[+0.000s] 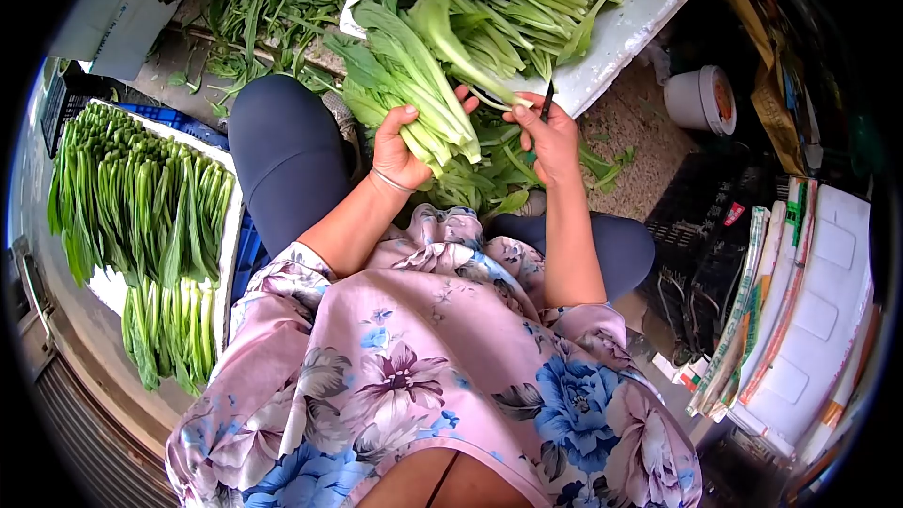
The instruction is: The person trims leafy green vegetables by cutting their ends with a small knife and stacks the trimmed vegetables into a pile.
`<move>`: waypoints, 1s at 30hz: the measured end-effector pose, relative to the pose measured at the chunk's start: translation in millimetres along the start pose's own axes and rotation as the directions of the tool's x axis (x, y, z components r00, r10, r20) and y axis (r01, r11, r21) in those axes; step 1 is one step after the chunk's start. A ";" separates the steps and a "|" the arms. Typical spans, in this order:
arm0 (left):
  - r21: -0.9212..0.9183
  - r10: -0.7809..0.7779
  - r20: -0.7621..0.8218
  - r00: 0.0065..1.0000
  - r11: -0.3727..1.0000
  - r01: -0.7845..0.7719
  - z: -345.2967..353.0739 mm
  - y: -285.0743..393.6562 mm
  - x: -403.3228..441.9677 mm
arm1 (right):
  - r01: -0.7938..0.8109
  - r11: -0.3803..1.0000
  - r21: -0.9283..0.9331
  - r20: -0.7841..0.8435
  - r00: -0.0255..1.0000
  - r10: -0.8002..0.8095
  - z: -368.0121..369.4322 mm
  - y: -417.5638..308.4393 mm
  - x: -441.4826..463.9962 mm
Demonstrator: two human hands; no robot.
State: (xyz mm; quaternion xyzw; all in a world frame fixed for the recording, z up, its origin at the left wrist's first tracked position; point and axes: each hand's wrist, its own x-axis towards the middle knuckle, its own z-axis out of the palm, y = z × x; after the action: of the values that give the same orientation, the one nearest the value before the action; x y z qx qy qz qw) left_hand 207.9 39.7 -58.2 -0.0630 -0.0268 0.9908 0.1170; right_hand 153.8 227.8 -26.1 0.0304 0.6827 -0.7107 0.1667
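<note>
My left hand (400,152) is closed around a bunch of leafy greens (414,80), its pale cut stems pointing toward me and its leaves away. Just to the right, the fingers of my right hand (553,143) pinch the stem end of a single leafy green stalk (451,45). A thin dark tool (547,101), perhaps a small knife, sticks up from that same hand; most of it is hidden. Loose leaves (484,179) lie below both hands, between my knees.
Ahead stands a white foam box (625,52) full of greens. Leaf trimmings (273,0) cover the floor at upper left. Bundled greens (141,198) are stacked in a foam box on my left. A white bucket (691,102), black crates (701,216) and foam lids (814,310) stand at right.
</note>
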 end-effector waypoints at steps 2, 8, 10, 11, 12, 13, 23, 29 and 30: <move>0.022 0.004 -0.022 1.000 1.000 -0.003 -7.2 1.3 -1.0 | 0.042 0.984 -0.171 0.055 0.998 -0.034 8.0 4.0 -14.4; 0.005 -0.011 -0.102 0.995 1.000 0.011 -14.9 -2.5 -0.1 | 0.253 0.921 -0.298 0.014 0.965 -0.261 12.9 26.4 -29.0; -0.004 -0.016 -0.100 0.995 1.000 0.015 -15.0 -3.1 0.2 | 0.218 0.897 -0.385 -0.083 0.960 -0.268 17.5 28.2 -33.8; -0.003 -0.013 -0.110 0.994 1.000 0.012 -14.7 -3.4 0.8 | 0.218 0.897 -0.384 -0.083 0.960 -0.268 21.4 29.7 -38.5; -0.002 -0.009 -0.119 0.993 1.000 0.009 -14.1 -3.4 1.3 | 0.152 0.964 -0.219 -0.142 0.972 -0.185 28.5 28.4 -46.0; -0.002 -0.009 -0.119 0.993 1.000 0.009 -14.3 -2.9 1.9 | 0.085 0.995 -0.044 -0.184 0.979 -0.092 35.7 27.2 -53.6; 0.038 -0.028 -0.090 0.996 0.999 0.031 -15.8 -5.3 1.2 | -0.032 0.930 0.365 -0.126 0.989 0.083 52.9 41.6 -55.6; 0.060 -0.006 -0.132 0.991 0.998 0.014 -25.6 -2.0 2.5 | -0.356 0.827 0.436 -0.053 0.907 0.419 23.1 64.0 -53.6; 0.063 -0.017 -0.124 0.992 0.998 0.025 -27.8 -1.2 2.8 | -0.505 0.820 0.271 -0.067 0.840 0.539 14.0 70.0 -53.9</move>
State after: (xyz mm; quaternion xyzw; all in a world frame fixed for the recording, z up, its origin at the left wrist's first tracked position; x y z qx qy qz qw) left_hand 209.2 42.6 -86.0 -0.1202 0.0115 0.9840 0.1308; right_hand 226.7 223.8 -77.8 0.2865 0.5660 -0.7115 0.3020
